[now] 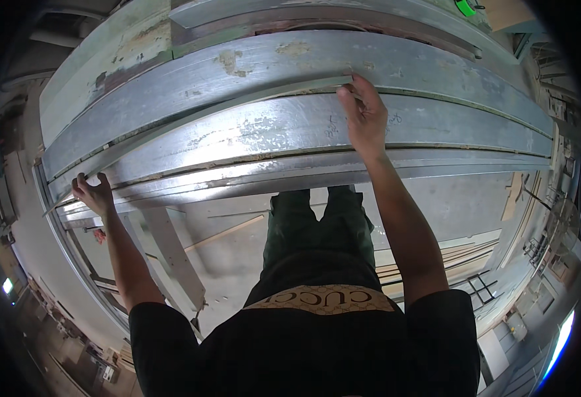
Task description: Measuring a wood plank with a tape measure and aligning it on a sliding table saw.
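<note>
A long, thin, pale strip (303, 86) lies slantwise over a long metal machine table (277, 126), from the far middle down to the near left. My left hand (94, 193) is curled around the strip close to its left end, which sticks out past the fingers. At the other end, my right hand (368, 122) has the strip's tip between thumb and fingers, above the seam between two metal beds. Whether the strip is wood or another material is not clear from here.
A green tape-measure-like object (465, 7) sits at the far right. Along the table's left end runs a metal rail (72, 248). On the floor lie long wooden strips (442, 261) to the right and one thin stick (227, 231) left of my legs. A round fan-like guard (560, 221) stands at right.
</note>
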{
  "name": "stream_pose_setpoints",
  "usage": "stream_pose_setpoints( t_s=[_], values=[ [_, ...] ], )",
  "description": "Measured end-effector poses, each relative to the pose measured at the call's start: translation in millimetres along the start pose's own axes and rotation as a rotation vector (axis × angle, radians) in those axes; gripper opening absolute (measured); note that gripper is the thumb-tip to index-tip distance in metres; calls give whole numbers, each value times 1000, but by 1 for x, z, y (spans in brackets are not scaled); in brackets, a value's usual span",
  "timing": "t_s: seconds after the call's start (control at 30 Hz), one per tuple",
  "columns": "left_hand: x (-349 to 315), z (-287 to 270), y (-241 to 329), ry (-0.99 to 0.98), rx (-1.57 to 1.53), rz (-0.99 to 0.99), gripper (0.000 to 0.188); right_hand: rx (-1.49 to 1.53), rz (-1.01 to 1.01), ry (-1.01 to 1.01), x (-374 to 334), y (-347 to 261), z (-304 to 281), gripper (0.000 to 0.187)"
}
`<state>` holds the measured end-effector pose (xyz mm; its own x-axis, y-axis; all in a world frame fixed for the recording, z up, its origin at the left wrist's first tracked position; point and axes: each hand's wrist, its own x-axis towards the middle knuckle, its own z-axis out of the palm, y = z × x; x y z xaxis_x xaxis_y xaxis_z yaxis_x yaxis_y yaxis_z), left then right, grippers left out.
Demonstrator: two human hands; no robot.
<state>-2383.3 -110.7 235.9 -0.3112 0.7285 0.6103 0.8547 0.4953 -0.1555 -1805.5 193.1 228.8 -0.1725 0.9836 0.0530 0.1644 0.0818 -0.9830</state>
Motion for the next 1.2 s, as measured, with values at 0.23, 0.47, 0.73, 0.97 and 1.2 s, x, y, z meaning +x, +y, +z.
stream_pose_setpoints(
  t_s=[0.23,0.47,0.73,0.97,1.2],
  values=[
    [-6,-17,-3,166,32,-117,64,52,-177,52,-22,-44,-22,33],
    [-4,-39,-8,290,65,-95,74,52,-337,78,-33,-77,-44,33],
    [-6,-82,22,-67,-41,-138,64,-139,-252,110,-44,-47,-88,32],
    [29,-94,140,-404,-354,276,52,-236,67,222,-40,29,-196,32],
    [54,-82,219,-880,-297,365,77,-425,127,184,-7,82,-271,41]
  ],
)
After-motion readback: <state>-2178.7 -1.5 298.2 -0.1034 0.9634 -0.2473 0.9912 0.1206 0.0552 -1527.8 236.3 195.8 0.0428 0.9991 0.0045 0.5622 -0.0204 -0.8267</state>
